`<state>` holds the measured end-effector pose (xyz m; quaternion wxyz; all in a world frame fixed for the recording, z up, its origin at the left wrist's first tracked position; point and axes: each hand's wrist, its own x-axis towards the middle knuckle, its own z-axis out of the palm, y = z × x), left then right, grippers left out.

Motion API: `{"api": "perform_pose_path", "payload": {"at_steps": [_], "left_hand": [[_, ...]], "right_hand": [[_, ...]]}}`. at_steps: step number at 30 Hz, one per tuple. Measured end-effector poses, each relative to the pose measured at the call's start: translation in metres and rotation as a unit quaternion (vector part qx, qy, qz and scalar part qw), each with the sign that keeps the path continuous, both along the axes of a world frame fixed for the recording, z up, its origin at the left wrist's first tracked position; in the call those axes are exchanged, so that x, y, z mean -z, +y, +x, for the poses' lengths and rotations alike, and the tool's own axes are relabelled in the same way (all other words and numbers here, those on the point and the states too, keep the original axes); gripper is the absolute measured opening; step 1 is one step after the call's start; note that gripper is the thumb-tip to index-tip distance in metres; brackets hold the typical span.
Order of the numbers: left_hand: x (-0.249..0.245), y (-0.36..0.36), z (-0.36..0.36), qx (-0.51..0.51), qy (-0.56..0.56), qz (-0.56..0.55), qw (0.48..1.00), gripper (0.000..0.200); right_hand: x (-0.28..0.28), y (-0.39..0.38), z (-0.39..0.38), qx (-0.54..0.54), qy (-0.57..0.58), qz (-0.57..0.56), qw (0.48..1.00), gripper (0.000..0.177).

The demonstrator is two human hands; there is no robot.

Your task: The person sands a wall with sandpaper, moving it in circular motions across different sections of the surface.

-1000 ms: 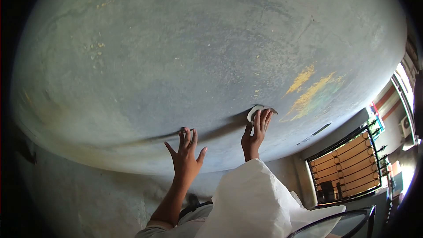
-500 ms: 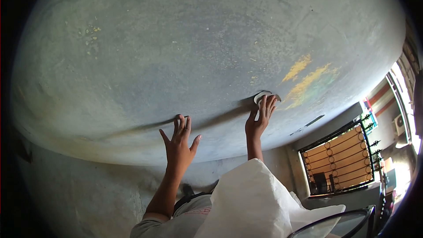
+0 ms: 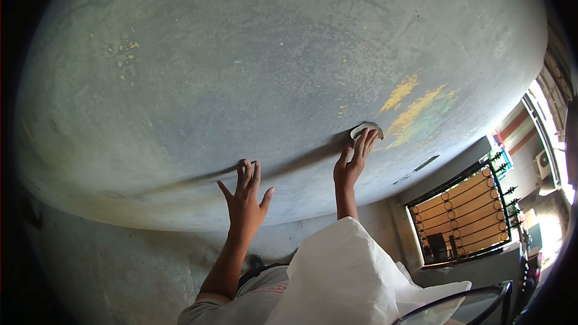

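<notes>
A grey wall (image 3: 229, 102) fills most of the view, scuffed and marked with yellow paint patches (image 3: 412, 111). My right hand (image 3: 351, 165) presses a small curled piece of sandpaper (image 3: 365, 128) against the wall, just left of the larger yellow patch. Its fingers lie over the pale sheet and partly hide it. Spread fingers of my left hand (image 3: 243, 198) rest at the wall's surface lower left, with nothing in them. Both arms cast long dark shadows leftward across the wall.
White cloth or sheeting (image 3: 343, 271) covers part of my body. At right is a barred window (image 3: 463, 216) with an orange-brown covering behind it. A black curved frame (image 3: 506, 295) stands at lower right. Bright openings lie farther right.
The view has shifted a little, so the wall marks sit slightly farther left. My right hand and the sandpaper are a bit closer to the yellow patch. My left hand stays nearly still.
</notes>
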<state>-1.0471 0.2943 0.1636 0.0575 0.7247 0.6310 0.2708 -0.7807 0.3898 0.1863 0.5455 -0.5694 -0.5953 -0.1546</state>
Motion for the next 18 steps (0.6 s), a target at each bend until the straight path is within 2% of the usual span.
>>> {"api": "perform_pose_path", "payload": {"at_steps": [7, 9, 14, 18], "left_hand": [[0.003, 0.002, 0.001, -0.003, -0.006, -0.008, 1.0, 0.078], [0.002, 0.001, 0.001, -0.006, 0.0, 0.021, 1.0, 0.072], [0.001, 0.002, 0.0, -0.001, 0.013, 0.016, 1.0, 0.074], [0.004, 0.003, 0.002, -0.006, 0.025, 0.007, 1.0, 0.076]], "right_hand": [[0.054, -0.014, -0.018, -0.009, -0.015, -0.052, 0.998, 0.065], [0.05, -0.008, -0.013, -0.003, -0.012, -0.045, 0.999, 0.065], [0.01, 0.002, -0.007, 0.017, 0.009, 0.006, 1.0, 0.061], [0.046, -0.002, -0.014, 0.01, 0.0, -0.026, 1.0, 0.063]]}}
